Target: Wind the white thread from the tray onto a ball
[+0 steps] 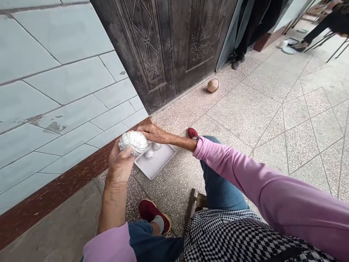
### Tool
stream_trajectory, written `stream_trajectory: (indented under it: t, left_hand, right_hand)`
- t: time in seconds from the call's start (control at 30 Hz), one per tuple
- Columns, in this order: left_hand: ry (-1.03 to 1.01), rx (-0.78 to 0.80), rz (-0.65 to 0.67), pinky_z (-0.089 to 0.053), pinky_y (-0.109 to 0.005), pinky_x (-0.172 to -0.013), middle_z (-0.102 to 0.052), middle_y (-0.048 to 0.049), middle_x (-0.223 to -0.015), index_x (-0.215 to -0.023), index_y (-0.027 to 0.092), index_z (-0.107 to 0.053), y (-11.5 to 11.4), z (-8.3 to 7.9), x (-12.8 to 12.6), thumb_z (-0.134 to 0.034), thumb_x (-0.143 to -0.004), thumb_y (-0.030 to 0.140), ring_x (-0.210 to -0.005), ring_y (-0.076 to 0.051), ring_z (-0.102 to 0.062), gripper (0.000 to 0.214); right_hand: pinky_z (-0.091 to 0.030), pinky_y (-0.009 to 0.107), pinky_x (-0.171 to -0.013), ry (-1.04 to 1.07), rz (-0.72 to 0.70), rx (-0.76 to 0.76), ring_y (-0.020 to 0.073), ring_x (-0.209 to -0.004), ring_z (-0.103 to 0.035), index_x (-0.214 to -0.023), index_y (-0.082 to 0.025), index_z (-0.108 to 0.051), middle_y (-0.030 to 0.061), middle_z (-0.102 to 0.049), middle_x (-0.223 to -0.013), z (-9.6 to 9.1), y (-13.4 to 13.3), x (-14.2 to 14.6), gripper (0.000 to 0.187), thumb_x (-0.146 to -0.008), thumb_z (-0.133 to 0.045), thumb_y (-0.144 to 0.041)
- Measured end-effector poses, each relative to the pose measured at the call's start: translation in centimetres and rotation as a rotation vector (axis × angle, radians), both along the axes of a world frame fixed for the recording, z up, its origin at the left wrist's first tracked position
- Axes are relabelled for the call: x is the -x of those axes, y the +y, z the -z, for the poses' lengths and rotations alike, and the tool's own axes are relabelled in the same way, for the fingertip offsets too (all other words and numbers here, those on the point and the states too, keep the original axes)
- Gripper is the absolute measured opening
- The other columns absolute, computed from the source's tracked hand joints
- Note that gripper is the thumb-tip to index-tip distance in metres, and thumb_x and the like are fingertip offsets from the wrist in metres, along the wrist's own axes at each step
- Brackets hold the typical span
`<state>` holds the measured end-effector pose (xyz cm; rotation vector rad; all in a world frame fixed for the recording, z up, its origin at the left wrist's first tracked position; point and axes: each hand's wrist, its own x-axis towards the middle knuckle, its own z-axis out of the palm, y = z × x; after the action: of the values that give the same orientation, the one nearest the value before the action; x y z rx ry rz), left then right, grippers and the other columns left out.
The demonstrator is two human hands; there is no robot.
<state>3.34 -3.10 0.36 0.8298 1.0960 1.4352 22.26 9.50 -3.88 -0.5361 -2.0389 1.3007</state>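
Observation:
A round white ruffled piece (133, 142), made of many thin shiny layers like a flower, rests in my left hand (120, 158). My left thumb presses on its near side and the fingers curl round its left side. My right hand (152, 133) reaches across to the piece's far right edge, its fingers bent and close together. Its fingertips are partly hidden, and what they pinch is too small to make out. Just below both hands, a shallow pale tray (152, 173) lies on the floor. It holds a small crumpled shiny white ball (149, 154) and another (157, 146), partly covered by my right hand.
A white tiled wall (68, 83) with a red-brown skirting stands at left, beside a dark carved door (174, 47). A pinkish ball-shaped object (213, 85) lies near the door. Part of a low wooden stool (192, 203) shows beneath me. Other people's legs (242, 43) appear at upper right.

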Motion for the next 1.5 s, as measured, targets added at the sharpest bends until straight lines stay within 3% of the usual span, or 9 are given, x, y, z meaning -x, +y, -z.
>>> stream_trajectory:
  t: [0.13, 0.27, 0.4, 0.6, 0.7, 0.8, 0.97, 1.27, 1.5]
  left_hand:
    - [-0.010, -0.061, -0.125, -0.072, -0.056, -0.121, -0.088, -0.0118, -0.128, -0.124, 0.027, -0.087, 0.2, -0.5, 0.1, -0.114, -0.062, 0.044, -0.139, -0.045, -0.082, 0.070]
    - [0.026, -0.083, -0.197, -0.072, -0.048, -0.114, -0.084, -0.0075, -0.120, -0.120, 0.028, -0.083, 0.8, 0.2, 0.9, -0.113, -0.061, 0.040, -0.131, -0.038, -0.082, 0.068]
    - [0.111, -0.078, -0.315, -0.071, -0.039, -0.108, -0.084, -0.0026, -0.123, -0.118, 0.029, -0.078, 1.4, 2.1, 2.4, -0.118, -0.057, 0.037, -0.122, -0.029, -0.080, 0.073]
    - [0.363, 0.021, -0.388, -0.073, -0.047, -0.110, -0.086, -0.0072, -0.129, -0.127, 0.027, -0.072, 1.6, 3.3, 2.8, -0.114, -0.060, 0.037, -0.129, -0.037, -0.084, 0.080]
    - [0.409, 0.066, -0.311, -0.073, -0.048, -0.108, -0.086, -0.0088, -0.129, -0.126, 0.028, -0.070, 1.5, 2.9, 2.3, -0.112, -0.057, 0.036, -0.129, -0.038, -0.085, 0.081]
    - [0.479, 0.117, -0.189, -0.070, -0.044, -0.093, -0.085, -0.0071, -0.120, -0.121, 0.028, -0.071, 1.4, 2.5, 1.7, -0.112, -0.050, 0.038, -0.114, -0.036, -0.084, 0.083]
    - [0.568, 0.165, -0.163, -0.062, -0.038, -0.081, -0.080, -0.0039, -0.104, -0.114, 0.026, -0.074, 1.3, 2.2, 1.0, -0.112, -0.047, 0.045, -0.099, -0.031, -0.078, 0.080]
    - [0.167, 0.183, 0.176, -0.073, -0.041, -0.090, -0.089, -0.0116, -0.122, -0.131, 0.024, -0.088, -0.3, 0.2, 0.0, -0.117, -0.059, 0.052, -0.112, -0.037, -0.086, 0.083]
    - [0.101, 0.143, 0.206, -0.078, -0.047, -0.093, -0.090, -0.0153, -0.124, -0.124, 0.024, -0.093, -0.2, 0.4, 0.0, -0.121, -0.059, 0.056, -0.122, -0.045, -0.089, 0.078]
  right_hand:
    - [-0.047, 0.030, -0.086, -0.220, -0.048, -0.016, 0.0188, -0.089, -0.060, -0.097, -0.023, -0.057, -0.0006, -0.066, -0.091, -0.7, -2.1, 0.4, 0.034, -0.129, -0.066, -0.016]
    - [-0.045, 0.033, -0.087, -0.360, -0.142, -0.042, 0.0204, -0.088, -0.061, -0.093, -0.025, -0.053, 0.0002, -0.063, -0.090, -1.5, -4.7, 0.7, 0.041, -0.130, -0.067, -0.015]
    - [-0.047, 0.032, -0.089, -0.328, -0.182, -0.015, 0.0206, -0.090, -0.063, -0.096, -0.024, -0.057, 0.0011, -0.067, -0.093, -2.3, -5.8, 0.8, 0.037, -0.131, -0.068, -0.017]
    - [-0.050, 0.030, -0.090, -0.171, -0.100, 0.048, 0.0170, -0.091, -0.062, -0.101, -0.022, -0.065, -0.0004, -0.070, -0.096, -3.9, -4.6, -0.2, 0.033, -0.133, -0.071, -0.023]
    - [-0.048, 0.029, -0.088, -0.137, -0.038, 0.054, 0.0147, -0.089, -0.059, -0.100, -0.019, -0.066, -0.0015, -0.068, -0.094, -4.4, -3.5, -0.8, 0.032, -0.132, -0.071, -0.018]
    - [-0.044, 0.029, -0.084, -0.104, -0.037, 0.024, 0.0137, -0.087, -0.054, -0.097, -0.017, -0.066, -0.0031, -0.062, -0.090, -4.0, -2.8, -1.2, 0.033, -0.129, -0.074, -0.016]
    - [-0.041, 0.029, -0.082, -0.039, -0.087, -0.011, 0.0144, -0.087, -0.053, -0.091, -0.020, -0.061, -0.0036, -0.058, -0.087, -3.0, -2.3, -1.5, 0.041, -0.130, -0.075, -0.018]
    - [-0.045, 0.027, -0.078, -0.019, -0.017, 0.136, 0.0132, -0.083, -0.053, -0.095, -0.019, -0.068, -0.0036, -0.060, -0.086, -3.8, -0.5, -2.1, 0.037, -0.127, -0.083, -0.024]
    - [-0.045, 0.026, -0.074, 0.035, 0.006, 0.227, 0.0120, -0.079, -0.050, -0.092, -0.020, -0.064, -0.0051, -0.056, -0.082, -3.6, -0.3, -1.3, 0.041, -0.123, -0.091, -0.023]
